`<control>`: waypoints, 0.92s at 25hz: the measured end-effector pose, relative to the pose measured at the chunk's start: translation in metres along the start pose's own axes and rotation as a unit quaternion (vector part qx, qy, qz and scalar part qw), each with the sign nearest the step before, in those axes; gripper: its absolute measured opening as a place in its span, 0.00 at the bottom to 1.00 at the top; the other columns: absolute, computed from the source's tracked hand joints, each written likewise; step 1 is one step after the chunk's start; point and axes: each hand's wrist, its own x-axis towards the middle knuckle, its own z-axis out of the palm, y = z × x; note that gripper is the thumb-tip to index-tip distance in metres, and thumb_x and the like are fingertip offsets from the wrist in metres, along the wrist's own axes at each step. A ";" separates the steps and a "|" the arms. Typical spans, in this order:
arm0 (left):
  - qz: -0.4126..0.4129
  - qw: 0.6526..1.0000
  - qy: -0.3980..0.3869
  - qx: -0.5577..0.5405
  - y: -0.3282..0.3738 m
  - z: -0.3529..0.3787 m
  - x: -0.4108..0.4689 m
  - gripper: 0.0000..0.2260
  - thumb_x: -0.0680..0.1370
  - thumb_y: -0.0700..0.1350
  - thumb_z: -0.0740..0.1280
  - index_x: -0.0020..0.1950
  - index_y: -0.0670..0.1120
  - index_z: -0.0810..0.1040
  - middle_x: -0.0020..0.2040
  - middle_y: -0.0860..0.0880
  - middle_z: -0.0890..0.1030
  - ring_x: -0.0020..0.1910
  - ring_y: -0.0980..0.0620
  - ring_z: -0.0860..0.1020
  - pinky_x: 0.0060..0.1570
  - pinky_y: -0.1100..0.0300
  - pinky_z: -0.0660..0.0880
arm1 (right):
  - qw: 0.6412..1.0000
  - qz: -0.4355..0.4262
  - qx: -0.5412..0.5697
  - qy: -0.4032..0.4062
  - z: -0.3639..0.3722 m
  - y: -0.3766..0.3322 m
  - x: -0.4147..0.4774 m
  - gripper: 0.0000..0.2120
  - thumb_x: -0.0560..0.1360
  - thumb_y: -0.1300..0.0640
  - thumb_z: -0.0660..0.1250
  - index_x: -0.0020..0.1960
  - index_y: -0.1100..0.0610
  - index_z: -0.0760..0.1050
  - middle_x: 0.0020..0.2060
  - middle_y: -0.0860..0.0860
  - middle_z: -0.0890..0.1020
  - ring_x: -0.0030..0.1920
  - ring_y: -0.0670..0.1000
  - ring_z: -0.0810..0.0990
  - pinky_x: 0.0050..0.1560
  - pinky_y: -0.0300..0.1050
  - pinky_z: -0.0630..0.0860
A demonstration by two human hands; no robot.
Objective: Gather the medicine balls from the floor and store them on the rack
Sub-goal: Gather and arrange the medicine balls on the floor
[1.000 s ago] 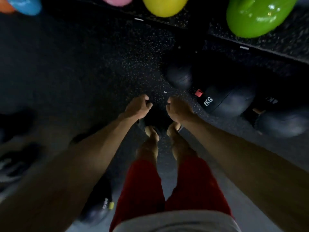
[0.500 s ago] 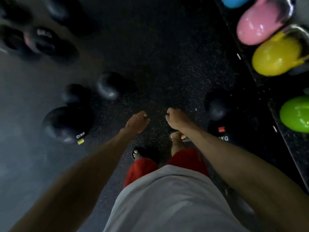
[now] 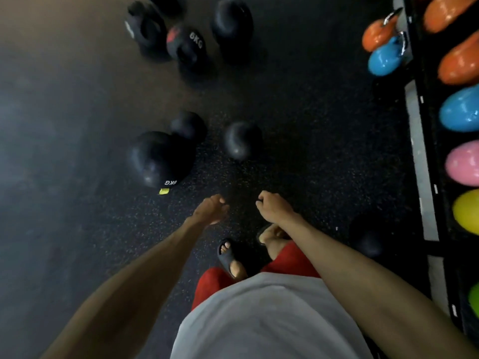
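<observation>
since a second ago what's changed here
The view swung left: the rack with its coloured weights went from the top edge to the right edge, and the yellow-tagged 6KG ball and other black balls on the floor now lie ahead. Nothing was taken hold of or let go. The left hand and right hand stay empty, loosely curled.

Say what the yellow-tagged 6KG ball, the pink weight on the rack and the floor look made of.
6KG ball: matte black, likely rubber or synthetic leather; dull sheen, printed white label. Pink weight: glossy coating, probably vinyl or paint; sharp highlights. Floor: speckled black, probably rubber matting.
</observation>
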 end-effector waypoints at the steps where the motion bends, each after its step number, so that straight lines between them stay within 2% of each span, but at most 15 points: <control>1: 0.004 1.000 0.008 -0.002 -0.008 -0.008 0.003 0.13 0.81 0.47 0.66 0.62 0.41 0.77 0.53 0.42 0.82 0.52 0.44 0.81 0.50 0.55 0.74 | 1.000 -0.003 -0.007 -0.001 0.000 -0.012 0.006 0.16 0.82 0.50 0.60 0.65 0.57 0.74 0.61 0.60 0.80 0.62 0.62 0.78 0.60 0.54 0.76; 5: -0.001 1.000 -0.006 0.018 -0.015 -0.040 0.027 0.13 0.82 0.48 0.64 0.64 0.43 0.76 0.57 0.41 0.81 0.56 0.42 0.80 0.55 0.52 0.76 | 0.999 -0.017 -0.042 -0.014 -0.006 -0.041 0.042 0.18 0.81 0.50 0.61 0.66 0.58 0.74 0.62 0.59 0.79 0.63 0.61 0.77 0.64 0.56 0.74; 10: -0.010 0.997 -0.032 0.066 0.006 -0.102 0.095 0.14 0.81 0.49 0.66 0.63 0.43 0.77 0.56 0.42 0.82 0.57 0.42 0.80 0.55 0.53 0.75 | 1.000 0.003 0.016 -0.013 -0.043 -0.062 0.124 0.17 0.82 0.50 0.59 0.66 0.58 0.74 0.62 0.60 0.79 0.63 0.61 0.77 0.61 0.53 0.75; 12: -0.006 0.993 -0.046 0.108 0.024 -0.130 0.126 0.14 0.81 0.48 0.66 0.63 0.43 0.77 0.55 0.43 0.81 0.58 0.43 0.80 0.56 0.54 0.73 | 0.999 0.015 0.045 -0.010 -0.068 -0.069 0.153 0.17 0.82 0.51 0.59 0.66 0.59 0.74 0.62 0.62 0.78 0.63 0.62 0.76 0.61 0.53 0.73; 17: 0.021 0.974 -0.083 0.208 0.088 -0.189 0.216 0.14 0.82 0.48 0.64 0.65 0.43 0.77 0.62 0.42 0.80 0.62 0.44 0.78 0.55 0.60 0.68 | 0.990 0.064 0.128 0.000 -0.119 -0.067 0.209 0.17 0.83 0.51 0.58 0.65 0.60 0.74 0.62 0.61 0.78 0.62 0.62 0.77 0.59 0.53 0.74; 20: 0.042 0.966 -0.098 0.234 0.132 -0.209 0.258 0.16 0.81 0.49 0.65 0.66 0.44 0.76 0.61 0.43 0.80 0.61 0.43 0.79 0.59 0.54 0.72 | 0.980 0.102 0.173 -0.002 -0.134 -0.060 0.231 0.15 0.83 0.52 0.58 0.62 0.60 0.74 0.60 0.61 0.79 0.61 0.62 0.77 0.57 0.53 0.74; 23: 0.071 0.952 -0.128 0.268 0.160 -0.219 0.296 0.17 0.81 0.49 0.64 0.68 0.45 0.75 0.60 0.45 0.80 0.62 0.43 0.78 0.61 0.52 0.74 | 0.963 0.147 0.225 0.004 -0.140 -0.057 0.249 0.16 0.83 0.51 0.58 0.63 0.60 0.74 0.60 0.61 0.79 0.60 0.62 0.78 0.57 0.53 0.74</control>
